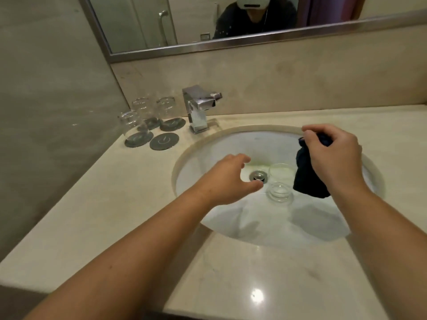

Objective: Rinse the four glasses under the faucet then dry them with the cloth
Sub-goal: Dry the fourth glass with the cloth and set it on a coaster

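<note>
One clear glass point(279, 183) stands in the white sink basin point(231, 144), just right of the drain point(258, 175). My left hand point(228, 179) hovers over the basin left of that glass, fingers spread and holding nothing. My right hand point(332, 151) grips a dark blue cloth point(307, 179) that hangs down over the basin, right of the glass. Three more glasses stand upside down on grey coasters at the back left: glass point(131, 124), glass point(144, 110) and glass point(166, 107). The chrome faucet point(199, 107) shows no running water.
A fourth grey coaster point(164, 141) lies bare beside the others. The beige stone counter point(115, 204) surrounds the sink. A tiled wall closes the left side and a mirror point(208, 19) hangs behind the faucet.
</note>
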A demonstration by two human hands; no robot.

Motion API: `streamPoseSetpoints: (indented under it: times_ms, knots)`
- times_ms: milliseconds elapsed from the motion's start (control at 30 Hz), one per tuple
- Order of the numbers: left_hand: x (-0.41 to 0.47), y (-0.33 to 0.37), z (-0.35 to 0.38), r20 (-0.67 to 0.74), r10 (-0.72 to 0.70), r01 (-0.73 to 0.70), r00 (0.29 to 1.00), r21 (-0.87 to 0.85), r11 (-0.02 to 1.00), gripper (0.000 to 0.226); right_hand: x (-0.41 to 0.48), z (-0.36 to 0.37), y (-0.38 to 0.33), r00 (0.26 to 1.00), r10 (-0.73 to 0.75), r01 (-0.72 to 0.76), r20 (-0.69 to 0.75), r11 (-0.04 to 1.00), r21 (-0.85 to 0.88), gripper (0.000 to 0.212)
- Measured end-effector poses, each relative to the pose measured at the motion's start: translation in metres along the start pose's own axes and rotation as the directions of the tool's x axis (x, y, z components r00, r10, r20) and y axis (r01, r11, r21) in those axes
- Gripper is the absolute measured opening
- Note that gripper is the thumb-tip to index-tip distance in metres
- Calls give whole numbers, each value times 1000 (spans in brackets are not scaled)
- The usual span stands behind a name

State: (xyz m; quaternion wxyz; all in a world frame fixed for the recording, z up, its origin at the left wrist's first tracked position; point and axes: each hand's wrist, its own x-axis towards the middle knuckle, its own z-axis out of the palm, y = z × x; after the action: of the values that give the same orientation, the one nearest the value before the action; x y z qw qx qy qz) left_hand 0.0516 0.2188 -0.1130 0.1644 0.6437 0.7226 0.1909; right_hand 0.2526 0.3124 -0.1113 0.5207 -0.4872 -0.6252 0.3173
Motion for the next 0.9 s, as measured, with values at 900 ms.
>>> streamPoseSetpoints:
  times_ms: [900]
  knots:
    - [80,22,20,-10,-347,327,938,-305,894,68,30,5,23,836,518,-547,183,758,355,16]
